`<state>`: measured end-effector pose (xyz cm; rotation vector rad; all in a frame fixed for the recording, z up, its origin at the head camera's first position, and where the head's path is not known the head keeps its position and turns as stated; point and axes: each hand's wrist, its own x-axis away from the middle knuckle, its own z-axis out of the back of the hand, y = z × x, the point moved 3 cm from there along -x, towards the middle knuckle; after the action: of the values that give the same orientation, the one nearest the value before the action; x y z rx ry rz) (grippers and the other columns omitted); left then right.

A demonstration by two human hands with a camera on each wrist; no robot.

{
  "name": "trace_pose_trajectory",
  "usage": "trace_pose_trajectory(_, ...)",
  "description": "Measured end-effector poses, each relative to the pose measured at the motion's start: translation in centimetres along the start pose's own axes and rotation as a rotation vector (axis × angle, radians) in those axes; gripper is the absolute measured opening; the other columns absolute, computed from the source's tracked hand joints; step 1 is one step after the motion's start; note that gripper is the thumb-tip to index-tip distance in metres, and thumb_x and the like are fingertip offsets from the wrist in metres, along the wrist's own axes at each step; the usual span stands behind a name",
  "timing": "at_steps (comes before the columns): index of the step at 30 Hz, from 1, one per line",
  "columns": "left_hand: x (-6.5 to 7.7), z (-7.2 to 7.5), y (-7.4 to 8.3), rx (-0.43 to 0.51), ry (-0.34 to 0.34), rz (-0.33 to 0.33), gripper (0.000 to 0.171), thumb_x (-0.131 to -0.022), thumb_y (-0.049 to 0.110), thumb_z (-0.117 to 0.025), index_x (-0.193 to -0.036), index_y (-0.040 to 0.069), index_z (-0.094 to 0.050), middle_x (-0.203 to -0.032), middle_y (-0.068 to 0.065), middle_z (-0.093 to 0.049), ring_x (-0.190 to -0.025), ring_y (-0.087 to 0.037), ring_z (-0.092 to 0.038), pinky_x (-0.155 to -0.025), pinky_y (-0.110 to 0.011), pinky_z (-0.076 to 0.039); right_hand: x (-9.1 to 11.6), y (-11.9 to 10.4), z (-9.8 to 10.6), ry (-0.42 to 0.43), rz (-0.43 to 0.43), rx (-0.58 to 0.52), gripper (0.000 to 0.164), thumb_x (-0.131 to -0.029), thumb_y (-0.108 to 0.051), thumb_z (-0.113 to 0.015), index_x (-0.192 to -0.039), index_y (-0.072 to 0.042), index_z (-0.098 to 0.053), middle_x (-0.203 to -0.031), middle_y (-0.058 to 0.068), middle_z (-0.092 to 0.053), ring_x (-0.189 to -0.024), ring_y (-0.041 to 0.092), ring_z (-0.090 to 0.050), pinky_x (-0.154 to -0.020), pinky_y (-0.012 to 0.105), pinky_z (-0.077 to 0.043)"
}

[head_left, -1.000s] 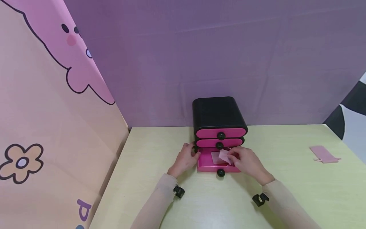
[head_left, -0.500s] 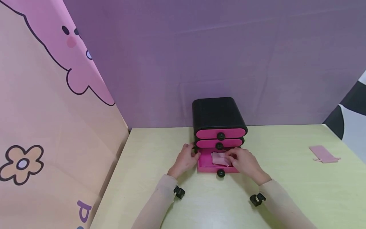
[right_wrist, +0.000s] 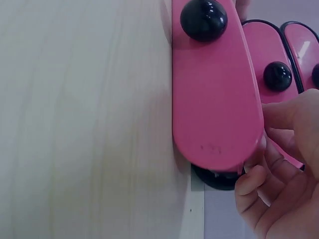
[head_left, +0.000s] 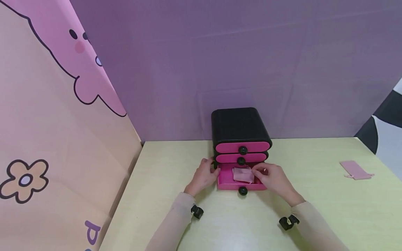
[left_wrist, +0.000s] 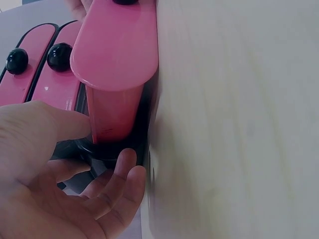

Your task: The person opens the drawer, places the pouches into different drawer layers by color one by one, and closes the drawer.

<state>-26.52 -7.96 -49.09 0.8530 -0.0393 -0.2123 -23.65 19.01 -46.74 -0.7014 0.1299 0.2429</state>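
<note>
A black cabinet (head_left: 238, 125) with pink drawers stands against the purple backdrop, its bottom drawer (head_left: 225, 179) pulled out. Inside lies a small pink drawstring pouch (head_left: 243, 175), apparently on top of another one. My right hand (head_left: 271, 177) reaches over the drawer's right side, thumb and index finger pinching at the pouch's upper right corner by its cord; the right wrist view hides that contact. With the left hand (head_left: 204, 176) I hold the cabinet's lower left side, thumb (left_wrist: 72, 124) against the drawer's side and the other fingers curled beside the black casing.
Another pink drawstring pouch (head_left: 356, 169) lies flat on the pale wooden table (head_left: 238, 226), far to the right. The upper two drawers, with round black knobs (head_left: 243, 150), are closed. A patterned panel (head_left: 62, 139) borders the table's left side.
The pouch's raised part has come down and now lies flat in the drawer. My right hand has shifted slightly right, while the left hand keeps its place.
</note>
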Motion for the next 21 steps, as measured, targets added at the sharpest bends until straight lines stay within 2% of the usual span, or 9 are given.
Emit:
trace_pose_trajectory(4,0.0,0.0,0.1,-0.006,-0.004,-0.003,0.055,-0.105,0.024,-0.067,-0.153,0.000,-0.053,-0.132,-0.018,-0.057,-0.089,-0.015,-0.062,-0.072,-0.025,-0.053,0.5,0.9,1.0,0.017,-0.027,-0.029,0.014,-0.101,-0.016,-0.070,-0.107,-0.008,-0.079,-0.089,0.004,-0.076,-0.072,0.017,-0.056,-0.059,0.027,-0.045)
trace_pose_trajectory(13,-0.1,0.1,-0.1,-0.012,0.001,-0.001,0.053,-0.105,0.024,-0.067,-0.151,0.001,-0.055,-0.128,-0.016,-0.057,-0.087,-0.015,-0.060,-0.072,-0.025,-0.051,1.6,3.6,4.0,0.083,-0.037,0.019,0.020,-0.102,-0.019,-0.071,-0.112,-0.005,-0.080,-0.103,0.012,-0.081,-0.079,0.016,-0.062,-0.067,0.025,-0.047)
trace_pose_trajectory(21,0.0,0.2,0.1,-0.006,-0.003,-0.006,0.057,-0.105,0.024,-0.067,-0.154,-0.001,-0.052,-0.131,-0.019,-0.057,-0.088,-0.014,-0.062,-0.073,-0.025,-0.052,2.4,7.1,6.5,0.123,-0.089,0.056,0.028,-0.105,-0.026,-0.066,-0.116,-0.004,-0.079,-0.105,0.014,-0.080,-0.074,0.004,-0.059,-0.064,0.024,-0.046)
